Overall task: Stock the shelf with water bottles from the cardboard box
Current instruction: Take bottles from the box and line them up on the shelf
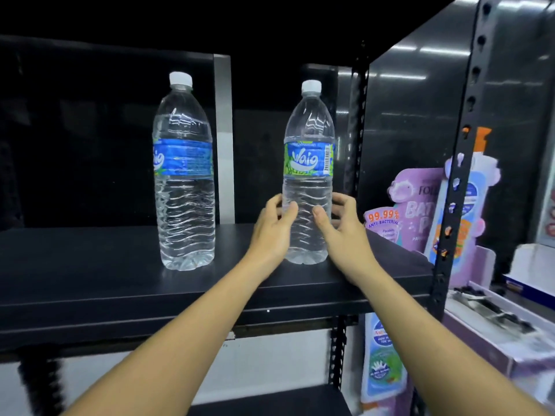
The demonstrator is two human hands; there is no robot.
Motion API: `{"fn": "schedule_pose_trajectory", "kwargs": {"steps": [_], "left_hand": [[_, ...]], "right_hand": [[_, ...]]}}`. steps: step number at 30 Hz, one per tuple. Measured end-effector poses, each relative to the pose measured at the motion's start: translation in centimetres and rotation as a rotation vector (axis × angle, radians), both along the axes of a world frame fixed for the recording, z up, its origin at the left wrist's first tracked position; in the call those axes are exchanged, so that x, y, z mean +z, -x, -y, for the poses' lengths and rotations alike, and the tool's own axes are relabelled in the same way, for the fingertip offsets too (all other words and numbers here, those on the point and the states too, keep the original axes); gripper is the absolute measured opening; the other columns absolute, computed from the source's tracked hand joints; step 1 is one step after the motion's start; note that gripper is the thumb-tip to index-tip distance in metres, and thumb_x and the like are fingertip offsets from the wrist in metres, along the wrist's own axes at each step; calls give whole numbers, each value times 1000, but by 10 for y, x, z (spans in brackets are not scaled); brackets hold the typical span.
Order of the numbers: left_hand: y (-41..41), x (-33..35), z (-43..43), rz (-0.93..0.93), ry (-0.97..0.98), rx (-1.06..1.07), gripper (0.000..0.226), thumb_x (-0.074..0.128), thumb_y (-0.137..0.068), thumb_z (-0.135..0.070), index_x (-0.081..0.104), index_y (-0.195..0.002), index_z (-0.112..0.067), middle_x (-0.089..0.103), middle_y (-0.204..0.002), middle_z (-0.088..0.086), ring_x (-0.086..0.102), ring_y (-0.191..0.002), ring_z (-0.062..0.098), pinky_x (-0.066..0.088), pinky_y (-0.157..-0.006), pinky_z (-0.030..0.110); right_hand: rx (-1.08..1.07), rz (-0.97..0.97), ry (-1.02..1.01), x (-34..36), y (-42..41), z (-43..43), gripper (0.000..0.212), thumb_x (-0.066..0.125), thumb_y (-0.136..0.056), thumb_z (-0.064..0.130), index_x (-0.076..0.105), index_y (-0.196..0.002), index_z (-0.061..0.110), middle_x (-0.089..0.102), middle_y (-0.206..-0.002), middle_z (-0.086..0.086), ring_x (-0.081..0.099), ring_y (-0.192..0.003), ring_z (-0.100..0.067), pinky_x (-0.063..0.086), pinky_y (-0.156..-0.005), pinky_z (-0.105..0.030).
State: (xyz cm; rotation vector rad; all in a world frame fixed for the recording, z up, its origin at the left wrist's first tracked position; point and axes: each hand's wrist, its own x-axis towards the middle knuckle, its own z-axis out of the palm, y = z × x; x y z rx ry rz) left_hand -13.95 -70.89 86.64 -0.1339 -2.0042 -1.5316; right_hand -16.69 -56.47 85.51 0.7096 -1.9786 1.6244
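From the head view, two water bottles stand upright on the black shelf, well apart, white caps up. The held bottle is on the right of the board, near the perforated post. Its base appears to sit on the shelf surface, a little farther back than the base of the standing bottle to its left.

The left hand and the right hand both curl round the lower, ribbed part of the held bottle. Each thumb lies on the near face and the fingers wrap round the sides towards the far side. Gripping low and from both sides likely keeps a tall, soft-walled bottle from tipping as it is set down, and it leaves the label turned squarely towards the aisle. The standing bottle's label faces partly away, so it may want a turn later.

The gap between the two bottles suggests room is being kept for more in the row, and most of the shelf is bare. The cardboard box is out of view.

On the far right, beyond the post, purple packets of another product fill the neighbouring bay.
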Motion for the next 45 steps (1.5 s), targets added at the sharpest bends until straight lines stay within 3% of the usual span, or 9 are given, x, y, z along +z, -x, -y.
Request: {"fn": "schedule_pose_trajectory", "kwargs": {"steps": [7,11,19,23,29,32,36,42,45], "left_hand": [[-7,-1,3,-33,-19,-16,38,63,-95,-54,60,-129,-36,60,-128,-4,65,-110,5,54,-94,30],[-10,-3,4,-51,-25,5,28,58,-98,-54,63,-119,-38,64,-122,-10,65,-111,7,53,-103,43],[-18,-2,-1,-99,27,23,34,64,-98,-41,57,-130,-29,64,-119,-17,68,-85,-9,51,-67,9],[-19,-2,0,-109,14,-11,53,68,-97,-35,47,-146,-30,66,-124,-12,69,-86,-9,52,-68,9],[-18,-2,6,-99,6,-49,57,73,-94,-29,49,-145,-37,68,-123,-12,73,-98,7,61,-90,35],[-13,2,16,-65,100,-37,57,76,-92,-31,50,-141,-42,69,-119,-14,75,-99,11,61,-92,44],[1,11,26,-22,177,-17,59,77,-91,-28,49,-141,-37,69,-113,-15,75,-95,12,60,-93,47],[39,15,35,36,226,-1,61,75,-92,-32,45,-145,-34,64,-115,-16,69,-112,19,55,-100,51],[57,17,37,46,222,8,59,74,-93,-27,47,-145,-32,64,-112,-18,69,-111,18,56,-99,50]], "right_hand": [[206,53,-9,5,-4,-4,24,54,-102,49,60,-125,52,73,-116,13,72,-103,-9,57,-93,-30],[275,83,-29,4,2,-4,40,52,-98,62,51,-138,55,66,-132,9,65,-120,-12,51,-106,-41],[352,103,-56,5,-2,-9,45,59,-102,43,47,-146,40,69,-130,12,66,-120,-8,49,-109,-45],[159,36,42,1,-2,-5,84,71,-93,42,22,-161,36,58,-140,11,61,-122,-5,50,-108,-42],[127,-12,-31,0,5,-9,75,70,-96,29,30,-158,37,63,-133,14,66,-116,-7,54,-104,-42],[127,-48,-132,9,10,-16,69,71,-96,26,36,-153,39,65,-124,17,67,-108,-1,54,-96,-26],[121,-23,-222,22,20,-22,71,75,-92,27,38,-151,40,63,-115,18,67,-98,2,50,-81,-15],[45,-46,-321,31,49,-9,63,75,-92,28,44,-147,39,61,-95,29,70,-101,-8,50,-97,-28],[37,-67,-319,29,67,-2,63,73,-94,27,42,-147,41,65,-96,29,72,-99,-5,47,-88,-13]]}}
